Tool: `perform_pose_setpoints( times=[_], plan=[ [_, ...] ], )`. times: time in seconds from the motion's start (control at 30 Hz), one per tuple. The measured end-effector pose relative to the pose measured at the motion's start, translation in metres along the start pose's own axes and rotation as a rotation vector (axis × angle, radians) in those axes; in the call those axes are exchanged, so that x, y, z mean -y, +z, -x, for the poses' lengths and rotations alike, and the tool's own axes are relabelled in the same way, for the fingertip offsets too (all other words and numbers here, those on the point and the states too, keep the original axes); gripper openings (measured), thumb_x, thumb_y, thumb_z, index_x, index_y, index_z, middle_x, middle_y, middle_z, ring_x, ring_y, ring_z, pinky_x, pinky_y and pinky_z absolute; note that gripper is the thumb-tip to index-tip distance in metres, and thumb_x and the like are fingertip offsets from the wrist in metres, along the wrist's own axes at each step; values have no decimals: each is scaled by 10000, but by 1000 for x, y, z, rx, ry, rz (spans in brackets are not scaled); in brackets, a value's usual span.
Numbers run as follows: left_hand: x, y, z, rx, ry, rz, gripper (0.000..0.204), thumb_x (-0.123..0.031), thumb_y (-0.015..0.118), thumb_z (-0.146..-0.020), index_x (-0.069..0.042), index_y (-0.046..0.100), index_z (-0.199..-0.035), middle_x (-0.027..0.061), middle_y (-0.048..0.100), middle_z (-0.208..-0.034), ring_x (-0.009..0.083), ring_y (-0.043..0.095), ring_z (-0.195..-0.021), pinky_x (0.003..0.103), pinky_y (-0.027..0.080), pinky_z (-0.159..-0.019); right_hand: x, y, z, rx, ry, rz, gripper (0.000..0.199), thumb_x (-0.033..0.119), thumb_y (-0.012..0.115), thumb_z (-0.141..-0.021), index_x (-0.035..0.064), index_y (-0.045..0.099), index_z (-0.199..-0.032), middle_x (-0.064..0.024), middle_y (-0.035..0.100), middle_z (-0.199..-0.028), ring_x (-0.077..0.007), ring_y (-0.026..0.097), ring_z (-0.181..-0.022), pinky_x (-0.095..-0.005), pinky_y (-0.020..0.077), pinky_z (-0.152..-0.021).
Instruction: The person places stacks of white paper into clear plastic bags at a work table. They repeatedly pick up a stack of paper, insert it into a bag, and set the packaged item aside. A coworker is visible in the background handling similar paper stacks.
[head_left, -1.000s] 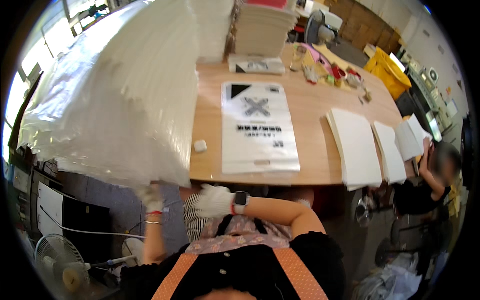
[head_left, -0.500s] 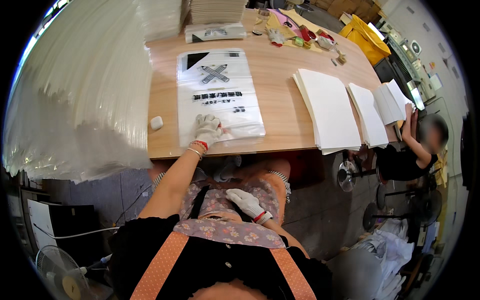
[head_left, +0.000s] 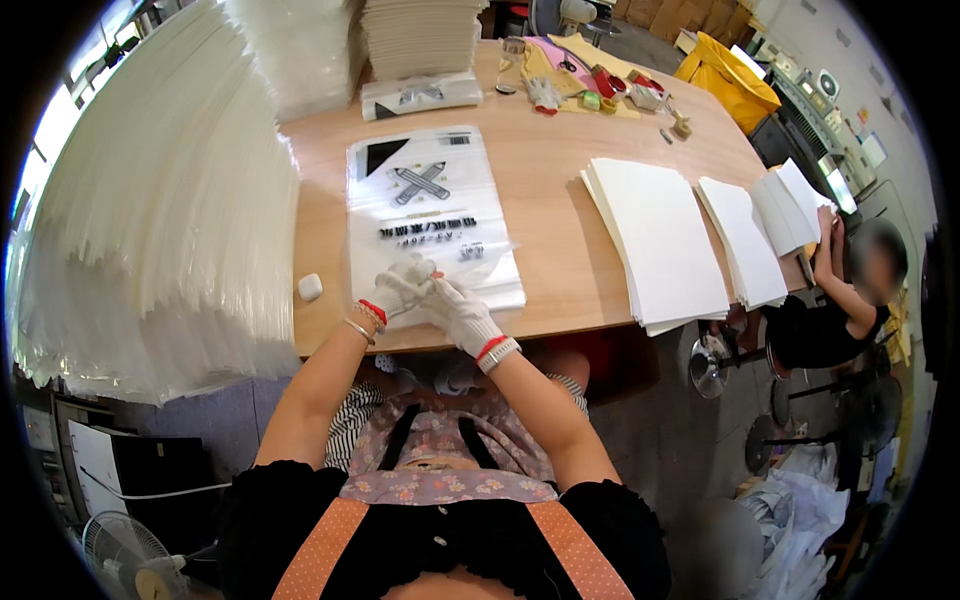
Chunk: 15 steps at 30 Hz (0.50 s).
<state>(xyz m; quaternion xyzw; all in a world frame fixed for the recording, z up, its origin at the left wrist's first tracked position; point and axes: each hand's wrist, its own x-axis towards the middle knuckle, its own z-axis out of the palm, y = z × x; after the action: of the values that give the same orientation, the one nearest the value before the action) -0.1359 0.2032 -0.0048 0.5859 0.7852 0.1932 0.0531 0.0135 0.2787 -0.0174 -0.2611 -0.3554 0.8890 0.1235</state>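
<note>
Both hands come together over the near end of a pile of clear plastic bags (head_left: 425, 215), which lies flat near the worktop's (head_left: 545, 225) front edge, printed with crossed pencils and a black corner. The left hand (head_left: 401, 287), in a white glove with a red cuff, lies palm down with bent fingers; the right hand (head_left: 459, 315), gloved alike and with a pale watch strap at the wrist, meets it at the fingertips. Whether either one pinches the film cannot be told, though a see-through edge stands out slightly past the pile's right side. Left of the bags sits a small white case (head_left: 310, 287), and beyond it rises a tall, bulky heap of translucent sleeves (head_left: 160, 230). Behind the bags, a similar printed packet (head_left: 420, 95) lies before a high stack (head_left: 422, 40). To the right, a large pile of white paper (head_left: 660, 245) is fanned at its edge, with a narrower pile (head_left: 740, 245) beside it. Further right, a seated co-worker (head_left: 840, 280) handles more sheets (head_left: 785, 210). Scissors (head_left: 567, 66) and red tape rolls (head_left: 608, 83) lie toward the far edge, near a yellow sack (head_left: 728, 80).
</note>
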Motion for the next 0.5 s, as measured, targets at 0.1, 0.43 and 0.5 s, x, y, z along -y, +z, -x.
perform_pose_setpoints(
  times=[0.1, 0.43, 0.5],
  plan=[
    [-1, -20, -19, -201, -237, 921, 136, -219, 550, -880, -87, 581, -893, 109, 625, -852, 242, 616, -718, 337, 511, -646, 17, -19, -43, -36, -21, 360, 301, 278, 617, -881, 63, 594, -1091, -53, 611, -1023, -256, 599, -943, -331, 488, -807],
    [5, -75, -48, -332, -347, 1481, 226, -178, 517, -951, -26, 539, -1116, 37, 624, -888, 49, 480, -608, 189, 408, -517, 65, 20, -15, 8, -1426, 1148, 325, 230, 694, -749, 57, 610, -1012, -191, 573, -1106, -346, 570, -970, -445, 468, -811],
    [-26, -81, -49, -263, -256, 1372, 335, -126, 510, -937, -26, 484, -1255, 66, 656, -993, 26, 458, -630, 178, 403, -516, 65, 35, -41, 121, -1224, 1246, 373, 249, 699, -744, 55, 596, -1046, -197, 562, -1129, -383, 541, -1050, -489, 440, -867]
  ],
)
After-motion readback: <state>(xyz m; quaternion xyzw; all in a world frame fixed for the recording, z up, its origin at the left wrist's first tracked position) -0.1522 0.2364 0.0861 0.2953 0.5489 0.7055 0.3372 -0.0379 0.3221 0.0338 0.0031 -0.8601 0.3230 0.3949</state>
